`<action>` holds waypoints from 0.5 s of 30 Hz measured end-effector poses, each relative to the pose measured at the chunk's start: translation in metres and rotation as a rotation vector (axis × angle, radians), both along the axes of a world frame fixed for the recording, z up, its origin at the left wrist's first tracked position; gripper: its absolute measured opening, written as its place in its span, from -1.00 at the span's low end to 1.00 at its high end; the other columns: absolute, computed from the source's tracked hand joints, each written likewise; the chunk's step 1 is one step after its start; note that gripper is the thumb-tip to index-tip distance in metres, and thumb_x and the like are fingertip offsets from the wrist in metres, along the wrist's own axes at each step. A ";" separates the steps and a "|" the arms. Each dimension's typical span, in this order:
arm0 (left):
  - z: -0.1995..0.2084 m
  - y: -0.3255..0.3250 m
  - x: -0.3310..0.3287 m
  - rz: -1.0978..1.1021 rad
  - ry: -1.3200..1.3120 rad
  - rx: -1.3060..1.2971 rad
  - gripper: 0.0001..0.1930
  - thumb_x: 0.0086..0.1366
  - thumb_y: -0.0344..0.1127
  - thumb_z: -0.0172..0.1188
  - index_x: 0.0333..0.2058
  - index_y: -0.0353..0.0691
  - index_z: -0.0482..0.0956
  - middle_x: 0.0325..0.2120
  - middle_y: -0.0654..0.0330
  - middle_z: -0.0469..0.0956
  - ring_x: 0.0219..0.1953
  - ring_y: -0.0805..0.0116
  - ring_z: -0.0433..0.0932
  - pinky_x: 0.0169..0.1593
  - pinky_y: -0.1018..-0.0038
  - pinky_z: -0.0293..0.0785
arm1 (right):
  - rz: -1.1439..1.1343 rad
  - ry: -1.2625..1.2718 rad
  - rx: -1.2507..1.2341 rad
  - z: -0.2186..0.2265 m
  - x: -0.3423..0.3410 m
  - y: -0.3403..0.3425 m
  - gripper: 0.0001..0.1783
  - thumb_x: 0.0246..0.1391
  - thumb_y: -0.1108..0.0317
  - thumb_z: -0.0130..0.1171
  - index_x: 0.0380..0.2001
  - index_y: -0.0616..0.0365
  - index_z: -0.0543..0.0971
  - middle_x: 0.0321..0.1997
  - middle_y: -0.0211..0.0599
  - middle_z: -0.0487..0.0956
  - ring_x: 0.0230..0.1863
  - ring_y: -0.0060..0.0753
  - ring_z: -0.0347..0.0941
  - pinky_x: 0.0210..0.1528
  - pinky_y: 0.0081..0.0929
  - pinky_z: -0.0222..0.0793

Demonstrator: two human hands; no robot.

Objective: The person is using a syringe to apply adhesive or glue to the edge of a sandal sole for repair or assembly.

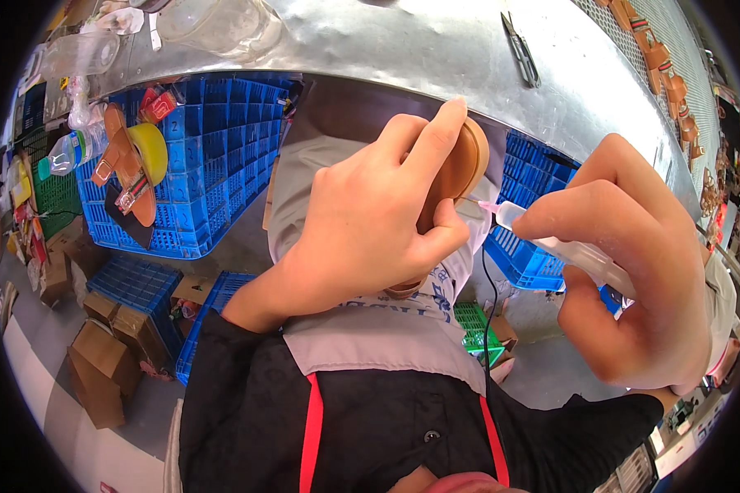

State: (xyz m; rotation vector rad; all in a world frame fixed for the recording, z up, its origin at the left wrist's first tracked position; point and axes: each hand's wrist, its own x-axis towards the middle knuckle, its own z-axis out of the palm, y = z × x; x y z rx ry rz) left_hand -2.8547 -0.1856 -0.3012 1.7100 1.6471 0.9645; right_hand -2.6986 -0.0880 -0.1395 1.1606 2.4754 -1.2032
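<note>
At the far left of the frame, a blue crate (197,156) holds a roll of yellow tape (150,148) and tan sandal pieces (119,156); cardboard boxes (107,361) sit on the floor at lower left. Near the middle, the left hand (370,222) is closed around a tan sandal sole (460,168), index finger laid along its rim and thumb pressed under its edge, holding it just below the edge of the metal tabletop (436,49). Scissors (520,48) lie on that tabletop, upper centre. To the right, the right hand (633,279) grips a clear syringe (567,251) with a pink hub, fingers wrapped round the barrel; its thin needle reaches to the sole's edge, close to the left thumb. The needle tip could prick that thumb if either hand slips, since they are nearly touching. Too hard a squeeze would likely spill fluid past the seam onto the fingers or the lap below, and the sole, pinched only at its edge, might twist away from the needle.
</note>
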 end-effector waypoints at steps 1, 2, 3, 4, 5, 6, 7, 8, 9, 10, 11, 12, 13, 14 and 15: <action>0.000 0.000 0.000 0.001 0.000 -0.002 -0.22 0.00 -0.29 0.28 0.29 -0.17 0.35 -0.23 0.11 0.51 -0.41 0.05 0.63 -0.40 0.22 0.56 | 0.001 0.000 0.000 0.001 -0.001 -0.001 -0.39 -0.48 0.70 -0.05 -0.21 0.16 0.65 -0.33 -0.23 0.35 -0.42 -0.38 0.33 -0.40 -0.55 0.21; 0.000 0.000 0.000 0.001 0.000 -0.002 -0.22 0.00 -0.29 0.28 0.29 -0.17 0.35 -0.23 0.11 0.51 -0.41 0.05 0.63 -0.40 0.22 0.56 | 0.040 -0.025 0.066 0.002 -0.002 -0.004 -0.38 -0.49 0.70 -0.05 -0.20 0.15 0.65 -0.34 -0.23 0.35 -0.41 -0.37 0.32 -0.40 -0.54 0.18; 0.000 0.000 -0.001 -0.002 -0.002 -0.004 -0.22 0.00 -0.29 0.28 0.30 -0.17 0.35 -0.23 0.11 0.51 -0.41 0.05 0.63 -0.40 0.22 0.56 | 0.079 -0.050 0.133 0.002 -0.002 -0.005 -0.38 -0.49 0.71 -0.04 -0.20 0.15 0.64 -0.34 -0.23 0.34 -0.40 -0.36 0.31 -0.40 -0.53 0.15; 0.001 -0.001 0.000 -0.007 -0.005 -0.007 -0.21 0.01 -0.29 0.28 0.30 -0.17 0.35 -0.23 0.11 0.51 -0.41 0.05 0.63 -0.40 0.22 0.56 | 0.078 -0.050 0.133 0.002 -0.002 -0.004 -0.38 -0.49 0.71 -0.04 -0.20 0.15 0.64 -0.34 -0.23 0.34 -0.40 -0.36 0.31 -0.40 -0.53 0.15; 0.001 -0.001 0.000 -0.008 -0.004 -0.007 -0.21 0.01 -0.29 0.28 0.30 -0.17 0.35 -0.23 0.11 0.51 -0.41 0.05 0.63 -0.40 0.22 0.56 | 0.091 -0.027 0.129 0.000 0.000 -0.003 -0.38 -0.49 0.71 -0.04 -0.21 0.15 0.64 -0.35 -0.23 0.34 -0.40 -0.36 0.31 -0.41 -0.53 0.14; 0.001 -0.001 -0.001 -0.009 -0.005 -0.009 -0.21 0.00 -0.29 0.28 0.30 -0.17 0.35 -0.23 0.11 0.51 -0.41 0.05 0.63 -0.40 0.22 0.56 | 0.103 -0.003 0.124 -0.001 0.002 0.000 -0.38 -0.49 0.71 -0.04 -0.21 0.15 0.64 -0.35 -0.23 0.33 -0.40 -0.36 0.31 -0.41 -0.52 0.14; 0.001 -0.001 -0.001 -0.009 -0.005 -0.011 -0.21 0.00 -0.29 0.28 0.30 -0.17 0.35 -0.22 0.11 0.51 -0.40 0.05 0.63 -0.40 0.22 0.56 | 0.117 0.020 0.120 -0.003 0.003 0.003 -0.39 -0.50 0.71 -0.04 -0.22 0.15 0.63 -0.35 -0.23 0.33 -0.41 -0.36 0.30 -0.41 -0.52 0.13; 0.001 -0.001 -0.001 -0.009 -0.005 -0.010 -0.21 0.00 -0.29 0.28 0.30 -0.17 0.35 -0.22 0.11 0.51 -0.40 0.05 0.63 -0.40 0.22 0.56 | 0.130 0.043 0.116 -0.005 0.004 0.005 -0.39 -0.50 0.71 -0.04 -0.22 0.15 0.63 -0.35 -0.23 0.33 -0.41 -0.36 0.30 -0.41 -0.52 0.12; 0.001 -0.001 -0.001 -0.008 -0.004 -0.010 -0.21 0.00 -0.29 0.28 0.30 -0.17 0.35 -0.22 0.11 0.51 -0.40 0.06 0.63 -0.40 0.22 0.56 | 0.144 0.067 0.112 -0.005 0.005 0.006 -0.39 -0.50 0.72 -0.04 -0.22 0.15 0.63 -0.35 -0.23 0.33 -0.41 -0.36 0.30 -0.41 -0.51 0.12; 0.001 -0.001 0.000 -0.007 -0.004 -0.010 -0.21 0.00 -0.29 0.28 0.30 -0.17 0.35 -0.22 0.10 0.51 -0.40 0.06 0.63 -0.40 0.22 0.56 | 0.144 0.067 0.112 -0.004 0.004 0.006 -0.39 -0.50 0.72 -0.04 -0.22 0.15 0.63 -0.35 -0.23 0.33 -0.41 -0.36 0.30 -0.41 -0.51 0.12; 0.001 -0.001 0.000 -0.008 -0.003 -0.010 -0.21 0.00 -0.29 0.28 0.30 -0.17 0.35 -0.22 0.10 0.51 -0.40 0.06 0.63 -0.40 0.22 0.56 | 0.131 0.032 0.110 -0.002 0.002 0.005 -0.40 -0.50 0.72 -0.04 -0.23 0.15 0.62 -0.35 -0.24 0.33 -0.41 -0.36 0.30 -0.41 -0.51 0.11; 0.001 -0.002 0.000 -0.008 -0.001 -0.015 -0.21 0.00 -0.29 0.28 0.30 -0.17 0.35 -0.22 0.10 0.51 -0.40 0.06 0.63 -0.40 0.22 0.56 | 0.118 -0.003 0.107 0.000 0.001 0.005 -0.40 -0.50 0.72 -0.04 -0.23 0.15 0.62 -0.35 -0.25 0.33 -0.41 -0.37 0.30 -0.42 -0.51 0.11; 0.002 -0.002 0.000 -0.007 0.002 -0.019 -0.21 0.00 -0.29 0.28 0.30 -0.17 0.35 -0.22 0.10 0.51 -0.40 0.05 0.63 -0.40 0.22 0.56 | 0.118 -0.003 0.107 0.000 -0.001 0.004 -0.40 -0.50 0.72 -0.04 -0.23 0.15 0.62 -0.35 -0.25 0.33 -0.41 -0.37 0.30 -0.42 -0.51 0.11; 0.002 -0.003 0.000 -0.007 0.002 -0.019 -0.21 0.00 -0.29 0.28 0.30 -0.17 0.35 -0.22 0.10 0.51 -0.40 0.05 0.63 -0.40 0.22 0.56 | 0.126 -0.006 0.125 0.000 -0.002 0.003 -0.40 -0.50 0.72 -0.04 -0.24 0.15 0.62 -0.36 -0.25 0.33 -0.42 -0.38 0.29 -0.42 -0.51 0.11; 0.002 -0.003 0.000 -0.005 0.006 -0.021 -0.21 -0.01 -0.30 0.28 0.30 -0.18 0.35 -0.22 0.10 0.51 -0.40 0.05 0.63 -0.41 0.21 0.56 | 0.134 -0.010 0.143 0.001 -0.003 0.001 -0.40 -0.50 0.72 -0.04 -0.24 0.14 0.62 -0.36 -0.25 0.33 -0.42 -0.38 0.29 -0.42 -0.51 0.11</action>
